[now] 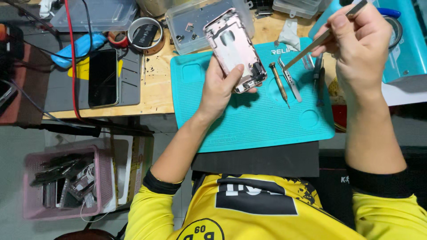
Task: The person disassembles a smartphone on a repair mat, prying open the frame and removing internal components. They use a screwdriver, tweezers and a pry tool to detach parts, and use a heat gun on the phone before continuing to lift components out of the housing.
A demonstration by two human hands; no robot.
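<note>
My left hand (221, 86) grips an opened pink phone housing (232, 48), held tilted above the teal work mat (249, 120) with its inside facing me. My right hand (358, 42) is raised at the upper right and pinches a pair of metal tweezers (316, 42), whose tips point down-left toward the mat. On the mat between my hands lie a small screwdriver (279, 83) and a second pair of tweezers (290, 80). Another dark tool (318, 80) rests farther right on the mat.
A black phone (102, 77) lies on a grey mat at the left. Tape rolls (144, 34) and clear plastic boxes (195, 20) stand at the back. A pink basket (66, 182) of parts sits on the floor lower left. A teal box (407, 49) stands at right.
</note>
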